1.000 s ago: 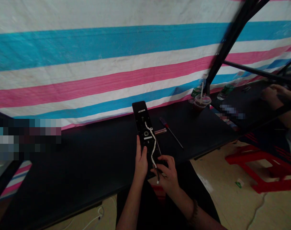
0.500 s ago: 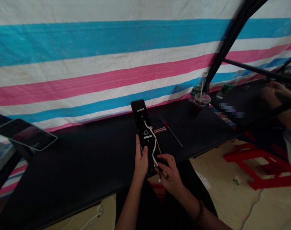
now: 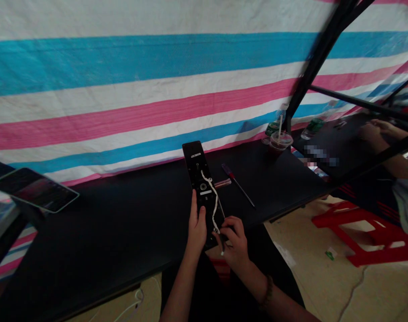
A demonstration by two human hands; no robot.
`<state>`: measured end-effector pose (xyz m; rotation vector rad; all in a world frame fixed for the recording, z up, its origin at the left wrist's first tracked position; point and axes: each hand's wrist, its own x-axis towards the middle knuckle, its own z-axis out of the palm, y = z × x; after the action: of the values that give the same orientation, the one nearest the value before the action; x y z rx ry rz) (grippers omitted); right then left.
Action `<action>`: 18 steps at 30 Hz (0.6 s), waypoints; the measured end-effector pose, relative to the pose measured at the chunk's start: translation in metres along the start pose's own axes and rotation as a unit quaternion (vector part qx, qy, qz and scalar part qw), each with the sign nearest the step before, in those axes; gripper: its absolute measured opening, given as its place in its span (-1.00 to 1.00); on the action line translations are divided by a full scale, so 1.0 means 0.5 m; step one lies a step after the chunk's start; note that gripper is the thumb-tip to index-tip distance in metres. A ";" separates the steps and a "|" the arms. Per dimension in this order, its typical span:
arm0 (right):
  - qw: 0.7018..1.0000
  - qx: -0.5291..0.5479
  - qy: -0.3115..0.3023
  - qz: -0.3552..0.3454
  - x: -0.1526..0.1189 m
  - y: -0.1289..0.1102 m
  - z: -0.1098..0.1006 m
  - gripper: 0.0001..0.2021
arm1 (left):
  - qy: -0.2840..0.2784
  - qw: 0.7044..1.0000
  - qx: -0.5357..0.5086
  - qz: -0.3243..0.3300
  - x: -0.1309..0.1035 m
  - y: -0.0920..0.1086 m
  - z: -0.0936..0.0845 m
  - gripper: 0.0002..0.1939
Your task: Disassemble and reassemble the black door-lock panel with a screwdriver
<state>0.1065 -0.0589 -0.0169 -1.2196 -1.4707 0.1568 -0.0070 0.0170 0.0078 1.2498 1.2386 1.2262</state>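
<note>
Left of the long black panel, the tabletop lies open as far as the phone, and a hand could sweep across there. To the panel's right, the screwdriver lies slantwise in the way. Beyond it is a bare stretch, closed off at the far corner by the cup, a bottle and the black post.

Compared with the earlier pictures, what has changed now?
Nothing has clearly moved, been grasped or let go. The left hand still holds the long black panel; the right hand still holds the thin white cable near its lower end; the red-handled screwdriver stays on the black table.
</note>
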 end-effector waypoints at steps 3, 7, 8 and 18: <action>1.000 0.003 -0.004 0.031 -0.001 0.001 -0.004 -0.86 | -0.003 1.000 -0.011 -0.010 -0.001 0.000 -0.001 -0.37; 0.998 -0.001 -0.044 0.036 0.012 0.002 -0.014 -0.74 | -0.004 1.000 -0.005 0.000 -0.003 0.004 -0.001 -0.34; 0.999 0.001 -0.048 0.026 0.015 0.003 -0.013 -0.79 | -0.003 1.000 -0.001 0.004 -0.003 0.005 0.000 -0.33; 0.990 0.018 -0.137 0.029 0.042 0.006 -0.047 -0.75 | 0.020 0.999 -0.016 -0.029 0.001 -0.003 0.001 -0.35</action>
<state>0.1312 -0.0545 0.0024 -1.2478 -1.6615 0.4023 -0.0068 0.0174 0.0063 1.1627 1.2719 1.2292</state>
